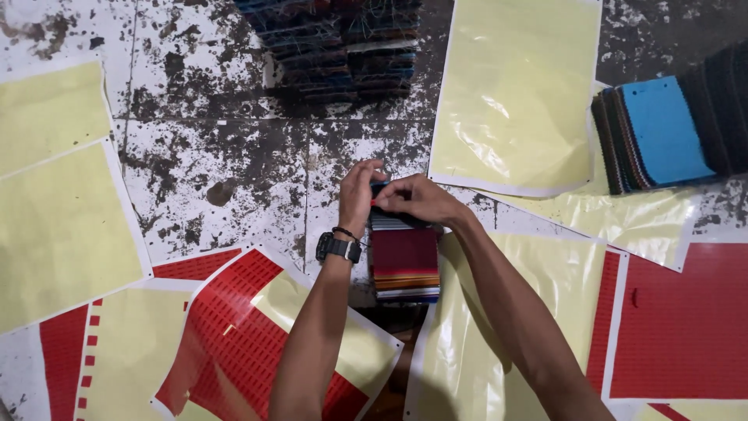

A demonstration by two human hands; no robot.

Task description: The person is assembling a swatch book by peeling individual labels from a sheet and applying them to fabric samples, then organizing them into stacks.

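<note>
A tall stack of small cloth squares in many colours, dark red on top (pixel 405 265), sits on the spotty white floor (pixel 218 171). Both hands are together at the far end of this stack. The left hand (pixel 358 195), with a black watch (pixel 338 248) on its wrist, pinches the far edge of the stack. The right hand (pixel 417 199) lies just beside it and grips the same edge, touching the left fingers. To the right of the stack lies a pale yellow shiny sheet (pixel 514 93). Far to the right of the stack sits a fan of cloth pieces with a blue one on top (pixel 662 129). To the left of the stack lies a red sheet with little white marks (pixel 234 327).
</note>
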